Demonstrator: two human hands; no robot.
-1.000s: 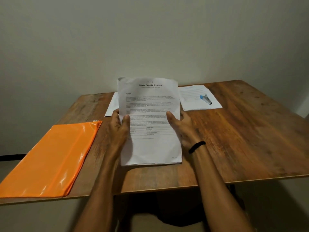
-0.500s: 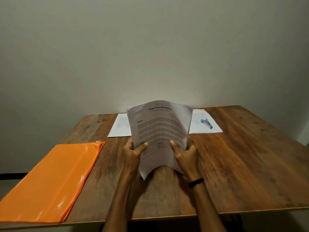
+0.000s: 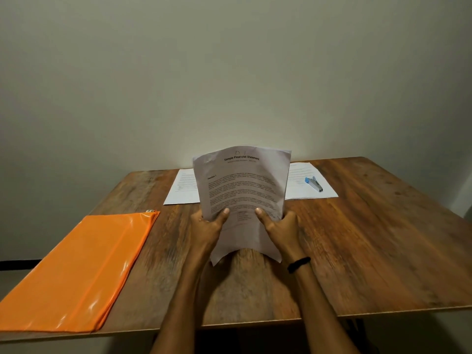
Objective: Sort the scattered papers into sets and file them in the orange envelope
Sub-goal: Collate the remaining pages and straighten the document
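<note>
Left hand (image 3: 209,226) and right hand (image 3: 279,226) each clamp a side edge of the Sample Financial Statement set (image 3: 242,185), thumbs on the front page. The set stands on end, bowed, its bottom at or just above the wooden table (image 3: 370,251). Step looks like squaring up one set. The orange envelope (image 3: 84,267) lies flat well left of the set. Behind the set, a loose sheet (image 3: 182,187) lies to its left and more sheets (image 3: 301,198) to its right, under a blue stapler (image 3: 313,183). Next is probably stapling or filing, which needs one hand freed.

A plain paperwork corner, office or home study, I cannot tell which: a square brown wood-grain worktop (image 3: 370,251) against a bare off-white wall (image 3: 229,72). At the worktop's far edge lie printed white sheets (image 3: 301,192) and a small blue stapler (image 3: 313,183); on its left side lies a glossy orange plastic envelope (image 3: 81,272).
</note>
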